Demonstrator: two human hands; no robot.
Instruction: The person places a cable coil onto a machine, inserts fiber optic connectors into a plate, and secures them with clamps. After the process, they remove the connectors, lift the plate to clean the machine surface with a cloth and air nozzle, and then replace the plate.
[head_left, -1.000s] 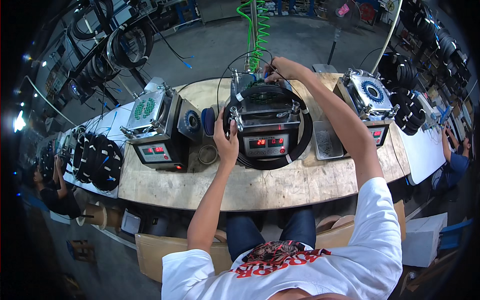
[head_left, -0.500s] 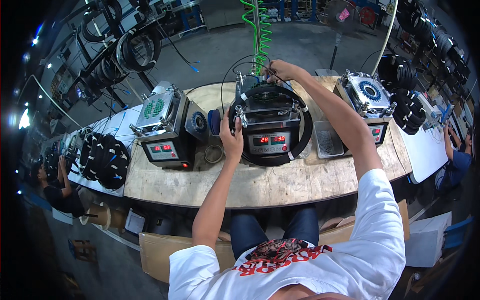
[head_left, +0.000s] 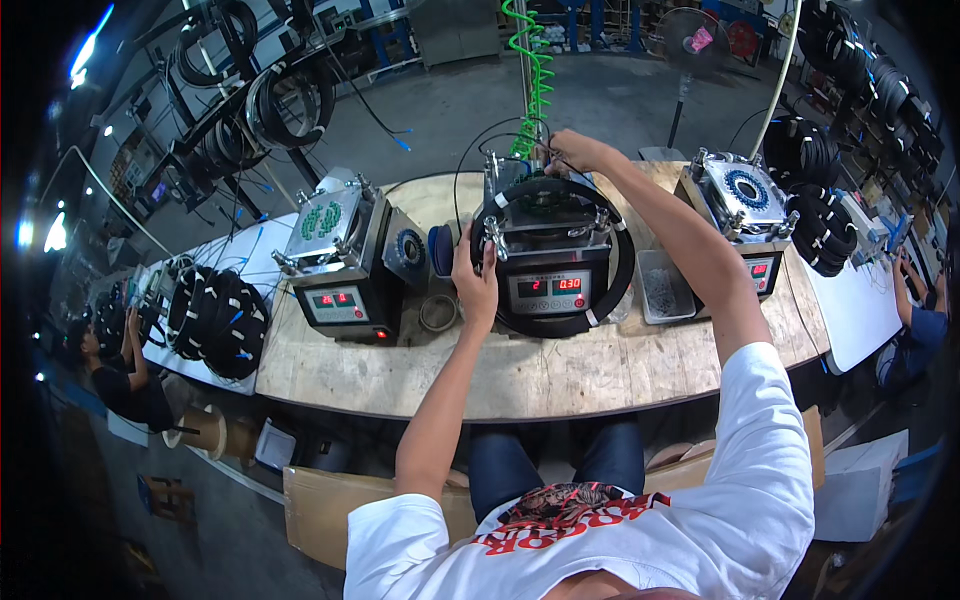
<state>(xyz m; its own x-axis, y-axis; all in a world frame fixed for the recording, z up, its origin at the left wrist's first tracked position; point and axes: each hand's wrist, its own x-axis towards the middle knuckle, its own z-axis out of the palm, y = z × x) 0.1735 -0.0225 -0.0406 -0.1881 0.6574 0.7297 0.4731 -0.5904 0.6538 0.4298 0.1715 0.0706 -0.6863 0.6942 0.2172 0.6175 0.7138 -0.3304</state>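
A black cable coil, bound with white ties, hangs upright round the front of the middle machine, a black box with a metal top and a red display. My left hand is closed on the coil's left side, its thumb and fingers close to a metal corner post. Beyond the machine's top, my right hand is bent with its fingers pinched together at the thin loose end of the cable, which arcs up from the coil. The fingertips partly hide that end.
Similar machines stand left and right. Beside the middle one are a blue round pad, a tape roll and a clear tray of small parts. A green coiled hose hangs behind. Co-workers sit at both sides.
The whole view has shifted slightly. My right hand has moved a little along the machine's back, fingers still pinched. My left hand stays on the coil. The middle display has changed.
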